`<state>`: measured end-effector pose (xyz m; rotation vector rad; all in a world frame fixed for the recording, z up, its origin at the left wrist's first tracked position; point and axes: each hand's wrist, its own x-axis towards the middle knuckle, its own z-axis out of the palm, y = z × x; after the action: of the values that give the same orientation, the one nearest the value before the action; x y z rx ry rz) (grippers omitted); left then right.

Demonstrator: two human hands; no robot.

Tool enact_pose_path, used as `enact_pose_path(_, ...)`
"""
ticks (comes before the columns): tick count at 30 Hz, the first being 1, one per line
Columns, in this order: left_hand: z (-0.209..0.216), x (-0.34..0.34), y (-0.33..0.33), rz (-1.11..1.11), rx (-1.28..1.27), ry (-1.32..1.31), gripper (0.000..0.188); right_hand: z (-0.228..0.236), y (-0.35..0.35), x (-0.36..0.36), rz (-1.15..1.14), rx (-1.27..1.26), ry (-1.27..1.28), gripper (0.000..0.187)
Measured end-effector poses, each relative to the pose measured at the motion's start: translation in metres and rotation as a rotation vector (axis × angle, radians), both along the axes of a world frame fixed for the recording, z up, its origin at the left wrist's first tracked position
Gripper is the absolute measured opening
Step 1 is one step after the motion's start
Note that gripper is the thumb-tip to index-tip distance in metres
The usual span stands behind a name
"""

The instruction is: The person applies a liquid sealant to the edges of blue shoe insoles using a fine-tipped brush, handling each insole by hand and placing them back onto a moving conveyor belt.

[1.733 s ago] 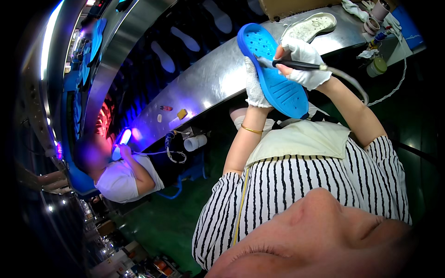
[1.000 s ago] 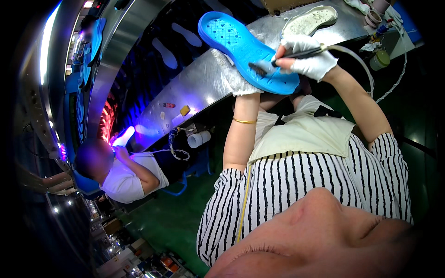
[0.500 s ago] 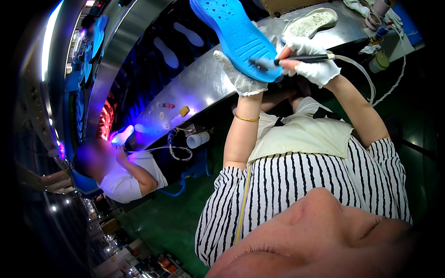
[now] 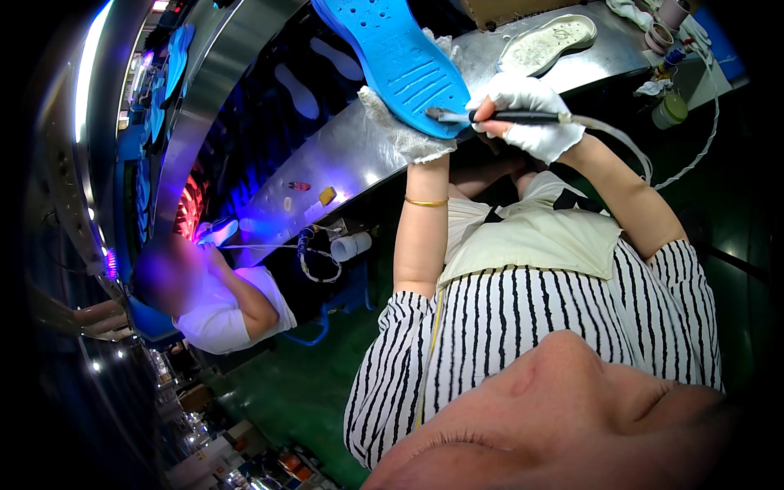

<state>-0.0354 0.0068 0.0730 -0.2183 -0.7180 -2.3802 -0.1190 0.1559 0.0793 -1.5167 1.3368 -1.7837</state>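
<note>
white-gloved right grip point(image 4: 535, 100) closed round a slim black-handled brush point(image 4: 535, 118), its tip at the near end of a ridged blue shoe sole point(image 4: 400, 53); white-gloved left grip point(image 4: 404, 139), partly hidden behind, holds it over the shiny metal table point(image 4: 347, 151). a cream sole point(image 4: 549, 45) lies there; farther left, a white-shirted co-worker point(image 4: 220, 314).

Metal bench point(image 4: 351, 153) passable midway — white sole point(image 4: 545, 46) obstructs farther right.
</note>
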Motion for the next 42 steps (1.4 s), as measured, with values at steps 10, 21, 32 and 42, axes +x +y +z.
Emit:
enact_pose_path(10,0.005,0.0,-0.01,-0.073,-0.059,-0.034,0.076,0.003,-0.001,-0.015,0.089,0.107,0.008,0.012)
enact_pose_path(21,0.013,0.002,-0.013,-0.278,-0.015,-0.004,0.081,0.023,0.011,-0.014,0.2,0.179,-0.234,0.014)
enact_pose_path(32,0.024,-0.002,-0.015,-0.226,-0.029,-0.166,0.071,0.013,0.013,-0.021,0.177,0.148,-0.167,0.014)
enact_pose_path(42,0.024,-0.014,-0.033,-0.238,-0.141,-0.682,0.036,0.009,-0.014,-0.028,0.136,0.223,0.183,0.012)
